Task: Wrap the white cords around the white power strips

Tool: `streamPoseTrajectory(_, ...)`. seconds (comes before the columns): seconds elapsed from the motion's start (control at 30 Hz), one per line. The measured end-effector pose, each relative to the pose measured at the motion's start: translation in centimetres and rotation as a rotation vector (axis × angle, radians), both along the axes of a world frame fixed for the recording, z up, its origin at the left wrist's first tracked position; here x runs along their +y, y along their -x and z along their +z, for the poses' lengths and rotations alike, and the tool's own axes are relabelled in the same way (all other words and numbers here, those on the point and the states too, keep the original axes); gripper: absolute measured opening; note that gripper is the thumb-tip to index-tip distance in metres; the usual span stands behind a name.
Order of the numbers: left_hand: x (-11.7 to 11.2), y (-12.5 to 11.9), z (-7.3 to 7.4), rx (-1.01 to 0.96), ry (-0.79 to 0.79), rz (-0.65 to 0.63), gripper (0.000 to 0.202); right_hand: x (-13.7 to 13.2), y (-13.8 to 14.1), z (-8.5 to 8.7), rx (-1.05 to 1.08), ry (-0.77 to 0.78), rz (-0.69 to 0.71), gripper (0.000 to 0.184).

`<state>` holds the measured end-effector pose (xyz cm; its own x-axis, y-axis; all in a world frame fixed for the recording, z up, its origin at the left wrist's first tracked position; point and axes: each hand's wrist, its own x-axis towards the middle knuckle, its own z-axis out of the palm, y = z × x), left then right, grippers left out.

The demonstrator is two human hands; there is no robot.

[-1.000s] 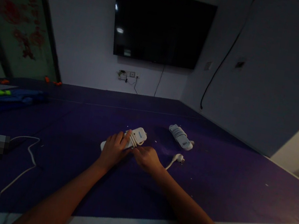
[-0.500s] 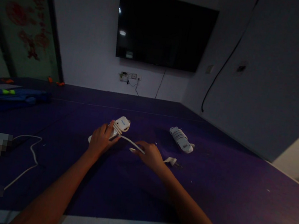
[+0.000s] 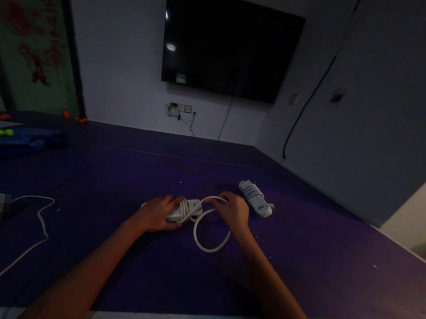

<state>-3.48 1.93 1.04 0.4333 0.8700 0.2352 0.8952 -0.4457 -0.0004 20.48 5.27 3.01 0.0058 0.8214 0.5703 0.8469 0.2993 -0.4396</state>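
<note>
A white power strip (image 3: 185,210) lies on the dark purple table (image 3: 302,261) with its white cord wound around it. My left hand (image 3: 158,213) is closed over the near end of the strip and presses it down. My right hand (image 3: 233,212) grips the cord (image 3: 205,244), which hangs in a loose loop between both hands and rests on the table. The cord's plug is hidden.
A second white power strip (image 3: 256,198), wrapped in its cord, lies just beyond my right hand. Another white cable (image 3: 29,246) snakes across the table at the left near a blurred patch. Blue fabric (image 3: 4,135) sits far left. A dark television (image 3: 228,42) hangs on the wall.
My right hand has swung the cord from the near side up and over toward the strip's far end, forming a loop. The strip and my left hand have shifted right and nearer.
</note>
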Motion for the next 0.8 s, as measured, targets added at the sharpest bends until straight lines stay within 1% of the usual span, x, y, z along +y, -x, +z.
streamPoseTrajectory(0.13, -1.2, -0.8, 0.1, -0.032, -0.004, -0.166, 0.073, 0.3, -1.2, 0.8, -0.045, -0.026, 0.158, 0.039)
streamPoseTrajectory(0.23, -2.2, -1.5, 0.4, -0.067, 0.005, -0.250, 0.072, 0.5, -2.0, 1.1, -0.078, -0.056, 0.224, 0.040)
streamPoseTrajectory(0.33, -2.9, -2.3, 0.8, -0.086, 0.038, -0.287, 0.071, 0.5, -2.4, 1.2, -0.075, -0.066, 0.281, 0.039)
streamPoseTrajectory(0.43, -3.2, -2.8, 0.8, -0.080, 0.086, -0.307, 0.067, 0.3, -2.4, 1.2, -0.080, -0.069, 0.333, 0.037)
streamPoseTrajectory(0.57, -3.3, -3.1, 0.6, -0.046, 0.106, -0.295, 0.064, 0.2, -2.4, 1.3, -0.127, -0.092, 0.336, 0.038)
streamPoseTrajectory(0.67, -3.7, -3.4, 0.8, -0.018, 0.115, -0.299, 0.065, 0.3, -2.7, 1.2, -0.183, -0.124, 0.340, 0.038)
streamPoseTrajectory(0.73, -4.0, -3.7, 0.9, -0.007, 0.120, -0.327, 0.066, 0.5, -2.9, 1.0, -0.218, -0.136, 0.355, 0.039)
streamPoseTrajectory(0.8, -4.3, -4.0, 1.0, -0.038, 0.129, -0.388, 0.065, 0.9, -3.1, 0.7, -0.225, -0.115, 0.399, 0.039)
